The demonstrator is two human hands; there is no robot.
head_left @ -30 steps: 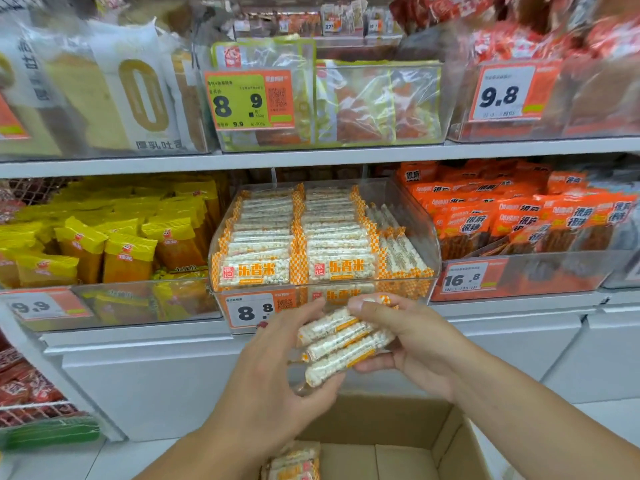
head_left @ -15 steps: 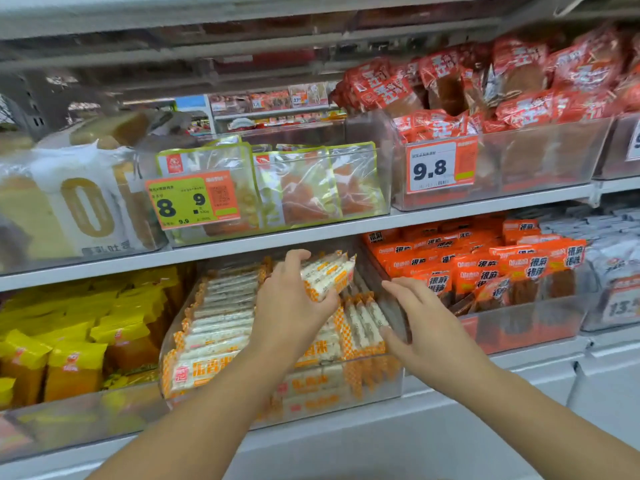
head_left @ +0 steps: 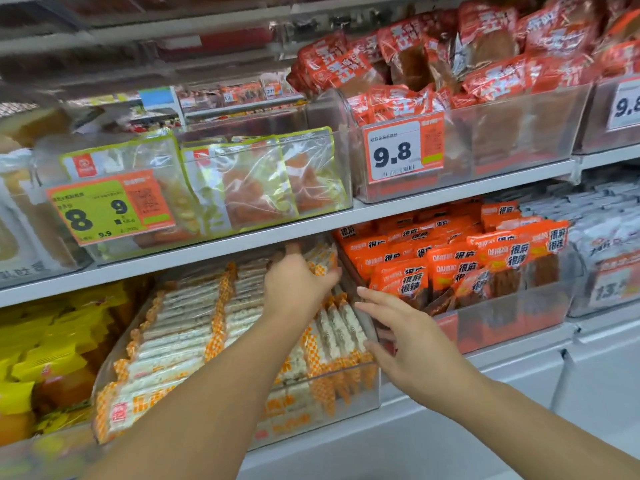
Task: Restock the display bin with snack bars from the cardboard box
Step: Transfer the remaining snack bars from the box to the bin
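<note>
Orange-ended snack bars (head_left: 323,259) sit gripped in the left hand (head_left: 294,284) deep in the display bin (head_left: 360,393) (rear right); the right hand (head_left: 405,336) hovers spread just beside.

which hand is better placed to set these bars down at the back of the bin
Left. The left hand already holds the snack bars over the back of the display bin. The right hand is open by the bin's right wall, holding nothing.

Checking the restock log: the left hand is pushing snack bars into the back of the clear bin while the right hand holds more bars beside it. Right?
Not quite. In the head view the right hand is open and holds nothing. The left hand does grip snack bars at the back of the clear bin.
</note>
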